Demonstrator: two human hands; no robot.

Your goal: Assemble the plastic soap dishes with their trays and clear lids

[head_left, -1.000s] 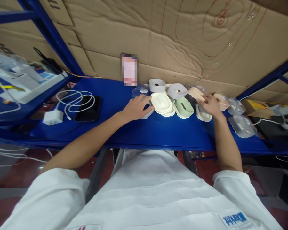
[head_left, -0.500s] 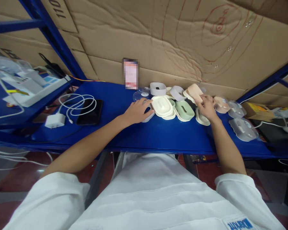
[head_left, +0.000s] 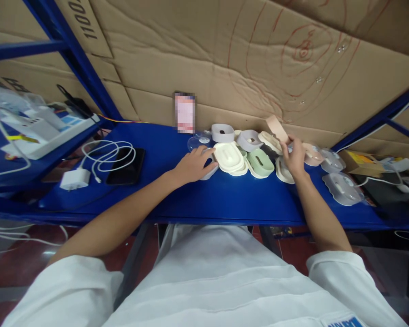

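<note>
On the blue shelf (head_left: 225, 200) lies a cluster of small oval plastic cases: a cream one (head_left: 229, 157), a green one (head_left: 261, 161) and pale grey ones (head_left: 222, 132) behind. My left hand (head_left: 192, 164) rests on a pale grey case (head_left: 209, 171) at the cluster's left edge, fingers curled over it. My right hand (head_left: 293, 156) pinches a pink oval case (head_left: 276, 127) and holds it tilted up above the pile. A cream lid (head_left: 283, 172) lies under that wrist.
A black phone (head_left: 126, 160), a white coiled cable (head_left: 105, 152) and a white charger (head_left: 75, 178) lie at the left. Clear blister shells (head_left: 342, 188) sit at the right. Cardboard lines the back wall. A blurred card (head_left: 184, 112) leans against it.
My right hand has lifted the pink case from lying flat in the pile to standing tilted up. The left hand has stayed on the grey case.
</note>
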